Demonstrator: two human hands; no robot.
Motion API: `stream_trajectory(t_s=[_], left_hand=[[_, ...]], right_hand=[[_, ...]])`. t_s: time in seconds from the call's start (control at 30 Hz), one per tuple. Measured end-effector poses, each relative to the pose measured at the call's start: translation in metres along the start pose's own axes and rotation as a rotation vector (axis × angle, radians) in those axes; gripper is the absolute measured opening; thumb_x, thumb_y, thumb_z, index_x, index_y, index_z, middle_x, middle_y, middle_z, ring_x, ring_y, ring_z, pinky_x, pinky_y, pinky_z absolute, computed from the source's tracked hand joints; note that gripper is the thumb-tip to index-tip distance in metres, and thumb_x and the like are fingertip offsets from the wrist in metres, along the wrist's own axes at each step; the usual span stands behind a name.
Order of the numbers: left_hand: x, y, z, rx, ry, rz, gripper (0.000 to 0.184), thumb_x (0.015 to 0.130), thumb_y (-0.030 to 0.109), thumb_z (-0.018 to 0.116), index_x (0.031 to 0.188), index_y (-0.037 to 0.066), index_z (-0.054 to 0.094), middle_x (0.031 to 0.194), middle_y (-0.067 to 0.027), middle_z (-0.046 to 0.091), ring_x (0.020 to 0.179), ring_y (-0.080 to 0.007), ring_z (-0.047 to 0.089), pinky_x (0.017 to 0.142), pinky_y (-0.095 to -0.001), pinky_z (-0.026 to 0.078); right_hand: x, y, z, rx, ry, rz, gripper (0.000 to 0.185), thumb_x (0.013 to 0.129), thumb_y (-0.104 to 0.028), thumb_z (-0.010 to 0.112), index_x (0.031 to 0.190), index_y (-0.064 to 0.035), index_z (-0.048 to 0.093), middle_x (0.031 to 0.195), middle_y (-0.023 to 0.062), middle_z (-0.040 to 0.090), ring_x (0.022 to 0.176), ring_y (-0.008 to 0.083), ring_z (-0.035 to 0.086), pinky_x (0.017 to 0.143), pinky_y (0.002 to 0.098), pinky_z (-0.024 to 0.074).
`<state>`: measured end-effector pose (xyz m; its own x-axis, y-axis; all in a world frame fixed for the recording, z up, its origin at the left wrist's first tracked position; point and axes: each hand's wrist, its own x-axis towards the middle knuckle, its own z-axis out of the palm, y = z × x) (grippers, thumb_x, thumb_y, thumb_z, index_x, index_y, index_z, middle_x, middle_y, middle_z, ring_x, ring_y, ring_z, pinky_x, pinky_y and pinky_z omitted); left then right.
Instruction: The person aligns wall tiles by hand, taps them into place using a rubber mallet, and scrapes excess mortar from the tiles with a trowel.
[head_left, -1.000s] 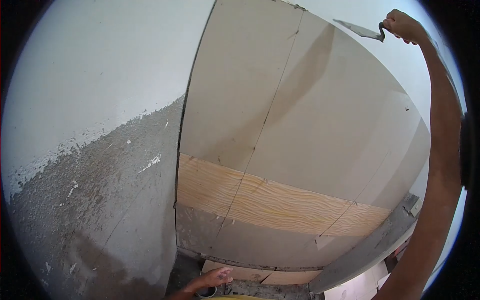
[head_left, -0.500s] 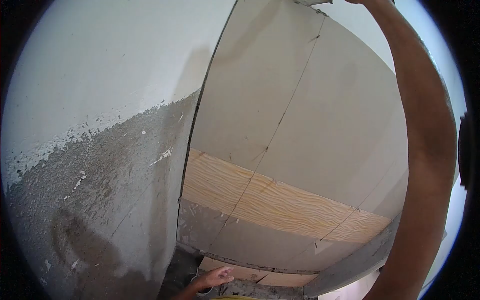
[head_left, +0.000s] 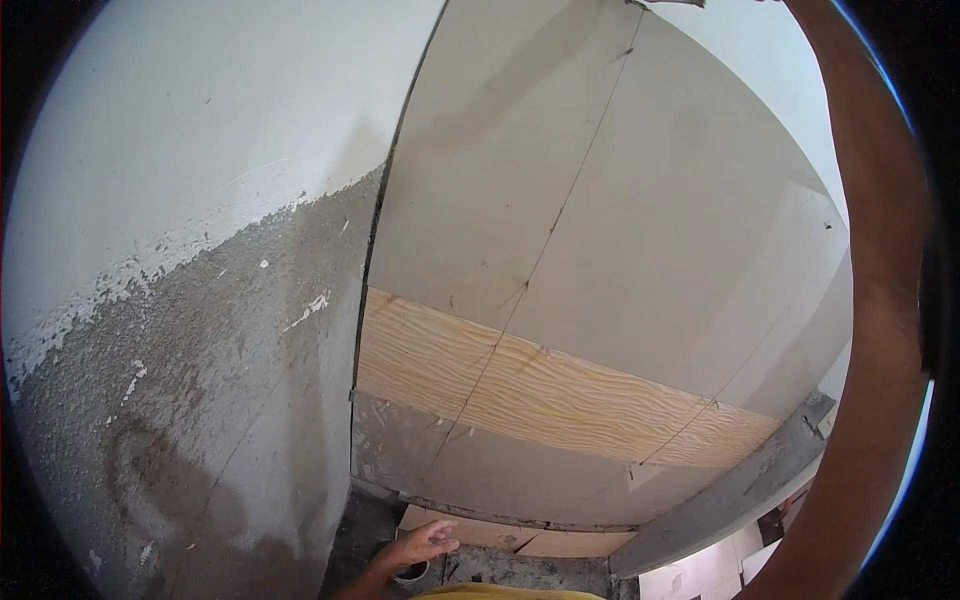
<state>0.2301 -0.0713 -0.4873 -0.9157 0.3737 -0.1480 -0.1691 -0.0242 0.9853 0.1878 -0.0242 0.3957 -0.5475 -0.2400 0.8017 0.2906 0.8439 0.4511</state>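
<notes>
My left hand (head_left: 428, 542) is low in the view, its fingers loosely apart with nothing seen in them. It hovers over a small bucket (head_left: 412, 574), partly hidden below the hand. My right forearm (head_left: 880, 250) stretches up along the right side, and the hand is cut off by the top edge, so its fingers are hidden. Close to it, the end of a greyish object (head_left: 682, 2) shows at the top, too cropped to name. Ahead is a wall of large beige tiles (head_left: 640, 220) with a wavy wood-look tile band (head_left: 560, 395) across it.
On the left stands a wall (head_left: 200, 340), white above and rough grey plaster below. A thin string (head_left: 553, 230) runs down the tiles. Plain tiles (head_left: 575, 543) line the base beside a grey ledge (head_left: 730, 505). White panels (head_left: 700, 572) lie at lower right.
The camera view has shifted slightly. My right forearm is further right, with its hand nearly out of the frame. My left hand is a little lower and further left in view.
</notes>
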Motion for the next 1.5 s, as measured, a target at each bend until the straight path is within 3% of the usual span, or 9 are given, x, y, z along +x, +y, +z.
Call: stream_trajectory(t_s=[0.3,0.5,0.6,0.63,0.7,0.73,0.87,1.1,1.5], left_hand=[[-0.013,-0.008,0.014,0.111,-0.011,-0.006,0.07,0.097,0.046,0.07,0.149,0.004,0.046,0.143,-0.0192,0.056,0.132,-0.0327,0.053,0.108,-0.0433,0.045],[-0.03,-0.004,0.045,0.366,0.005,-0.165,0.073,0.095,0.052,0.067,0.148,0.006,0.048,0.142,-0.0229,0.057,0.131,-0.0338,0.056,0.107,-0.0439,0.046],[-0.033,-0.056,0.07,0.603,0.048,-0.133,0.071,0.094,0.055,0.065,0.144,0.006,0.053,0.143,-0.0237,0.056,0.131,-0.0339,0.056,0.107,-0.0443,0.046],[-0.035,-0.074,0.082,0.641,0.058,-0.142,0.067,0.093,0.055,0.066,0.135,0.004,0.06,0.136,-0.0242,0.06,0.125,-0.0352,0.06,0.104,-0.0451,0.047],[-0.039,-0.093,0.105,0.623,-0.058,-0.29,0.058,0.091,0.054,0.066,0.115,0.001,0.071,0.119,-0.0247,0.069,0.113,-0.0385,0.066,0.099,-0.0479,0.05],[-0.041,-0.093,0.117,0.563,-0.185,-0.426,0.054,0.091,0.052,0.067,0.105,0.0,0.075,0.11,-0.0248,0.072,0.106,-0.0406,0.068,0.096,-0.0499,0.051],[-0.084,-0.136,0.208,0.979,-0.193,-0.771,0.055,0.092,0.051,0.064,0.109,-0.001,0.074,0.109,-0.0259,0.073,0.105,-0.0392,0.07,0.097,-0.051,0.051],[-0.142,-0.136,0.321,0.946,-0.298,-1.042,0.081,0.092,0.053,0.062,0.154,0.007,0.038,0.151,-0.0245,0.049,0.137,-0.0408,0.048,0.113,-0.0498,0.039],[-0.153,-0.255,0.37,0.926,-0.524,-1.213,0.116,0.08,0.062,0.072,0.162,0.005,0.013,0.161,-0.0294,0.031,0.143,-0.049,0.04,0.117,-0.0496,0.036]], right_hand=[[-0.021,0.072,0.037,-0.316,0.004,0.131,0.037,0.091,-0.039,0.058,0.103,-0.0092,0.077,0.102,0.0159,0.075,0.093,0.0296,0.071,0.081,0.047,0.0556],[-0.024,0.266,0.131,-0.149,0.198,-0.137,0.065,0.103,-0.055,0.047,0.118,0.0038,0.069,0.101,0.0225,0.072,0.092,0.0366,0.067,0.083,0.0478,0.0519],[-0.17,0.278,0.144,0.241,-0.251,0.086,0.066,0.102,-0.059,0.048,0.129,-0.0012,0.066,0.125,0.0248,0.068,0.115,0.0449,0.061,0.097,0.0507,0.0477],[-0.224,0.29,0.201,0.261,-0.013,0.058,0.066,0.101,-0.062,0.048,0.128,-0.005,0.068,0.121,0.0294,0.068,0.113,0.0448,0.062,0.099,0.0498,0.0464],[-0.361,0.387,0.35,0.244,0.075,-0.518,0.05,0.108,-0.031,0.051,0.147,-0.0012,0.051,0.149,0.0171,0.054,0.136,0.0258,0.052,0.117,0.0422,0.0382],[-0.413,0.355,0.36,0.643,-0.275,0.179,0.051,0.107,-0.031,0.053,0.15,-0.005,0.049,0.152,0.0183,0.049,0.141,0.0277,0.047,0.12,0.0433,0.0339],[-0.643,0.262,0.417,1.03,-1.314,0.525,0.057,0.101,-0.037,0.06,0.143,0.0003,0.052,0.137,0.0255,0.061,0.114,0.0353,0.067,0.095,0.0449,0.0519],[-1.155,0.241,0.507,0.755,-1.769,0.558,0.053,0.099,-0.045,0.058,0.123,0.0026,0.065,0.105,0.0304,0.071,0.105,0.0433,0.069,0.091,0.0469,0.0519],[-1.313,0.204,0.5,0.713,-2.156,0.818,0.061,0.097,-0.048,0.051,0.127,0.0037,0.062,0.127,0.0336,0.062,0.125,0.0476,0.057,0.105,0.0513,0.0454]])
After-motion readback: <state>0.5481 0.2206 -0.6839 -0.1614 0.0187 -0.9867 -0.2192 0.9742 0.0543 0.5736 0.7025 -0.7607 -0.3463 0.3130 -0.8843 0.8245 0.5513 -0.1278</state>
